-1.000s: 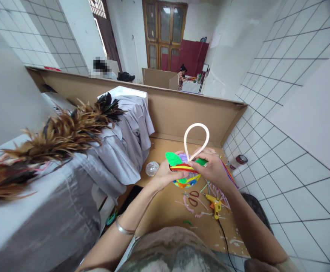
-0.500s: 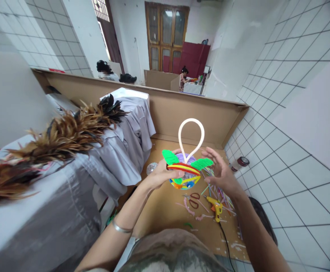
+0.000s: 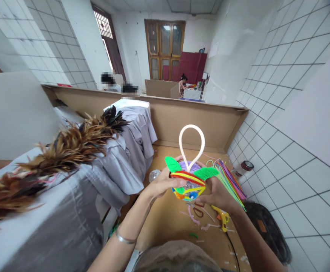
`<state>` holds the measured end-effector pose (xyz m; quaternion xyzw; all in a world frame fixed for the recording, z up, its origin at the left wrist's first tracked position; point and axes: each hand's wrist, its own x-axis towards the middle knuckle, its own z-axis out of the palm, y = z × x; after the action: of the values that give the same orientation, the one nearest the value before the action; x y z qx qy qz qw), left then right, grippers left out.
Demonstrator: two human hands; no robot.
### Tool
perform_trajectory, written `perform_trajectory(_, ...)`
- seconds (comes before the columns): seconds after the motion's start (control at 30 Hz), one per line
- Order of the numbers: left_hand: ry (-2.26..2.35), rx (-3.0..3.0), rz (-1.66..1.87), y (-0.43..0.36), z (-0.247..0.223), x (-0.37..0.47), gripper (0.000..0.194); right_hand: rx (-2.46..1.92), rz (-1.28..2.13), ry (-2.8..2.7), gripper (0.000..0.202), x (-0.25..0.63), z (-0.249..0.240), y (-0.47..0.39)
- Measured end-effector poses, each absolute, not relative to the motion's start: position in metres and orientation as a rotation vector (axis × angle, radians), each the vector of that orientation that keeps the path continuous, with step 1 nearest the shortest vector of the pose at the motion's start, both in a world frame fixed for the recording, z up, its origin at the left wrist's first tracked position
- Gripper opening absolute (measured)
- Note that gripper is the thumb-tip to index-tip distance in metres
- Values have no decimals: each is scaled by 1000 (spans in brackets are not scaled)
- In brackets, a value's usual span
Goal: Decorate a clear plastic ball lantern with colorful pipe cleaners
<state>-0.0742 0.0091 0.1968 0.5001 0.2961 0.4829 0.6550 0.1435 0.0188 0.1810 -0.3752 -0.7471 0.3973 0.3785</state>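
A round, colourful pipe-cleaner ornament [image 3: 188, 178] is held in front of me above the table. It has a tall white loop on top, green leaf shapes at both sides, red and yellow bands, and blue and orange pieces below. My left hand [image 3: 163, 183] grips its left side, with the thumb across the front. My right hand [image 3: 218, 194] is closed on the right side, its fingers partly hidden behind a green leaf. Under the ornament lie brown-handled scissors [image 3: 199, 210] and a pink fuzzy strip [image 3: 193, 219]. A yellow glue gun [image 3: 223, 218] rests beside my right wrist.
Coloured pipe cleaners [image 3: 230, 177] lie at the right, near a jar [image 3: 244, 168] and a black case [image 3: 264, 230]. A clear ball [image 3: 154, 176] sits left of the ornament. Brown feathers [image 3: 77, 143] lie on grey cloth [image 3: 116, 158]. A cardboard partition [image 3: 190, 119] borders the table; people are beyond.
My right hand has moved in from the right and now holds the ornament's right side. My left hand keeps its grip. The view has tilted up slightly.
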Motion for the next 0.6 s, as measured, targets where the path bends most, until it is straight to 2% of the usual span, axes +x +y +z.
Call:
perform_trajectory(0.1, 661, 1100, 1090, 9, 197, -75, 97, -988, 1189, -1881, 79, 140, 184, 18)
perform_trajectory(0.47, 648, 994, 1114, 14, 184, -77, 82, -992, 1227, -1870, 79, 133, 194, 14)
perform_trajectory(0.6, 637, 1008, 1114, 13, 187, -75, 78, -953, 1322, -1881, 72, 132, 194, 13)
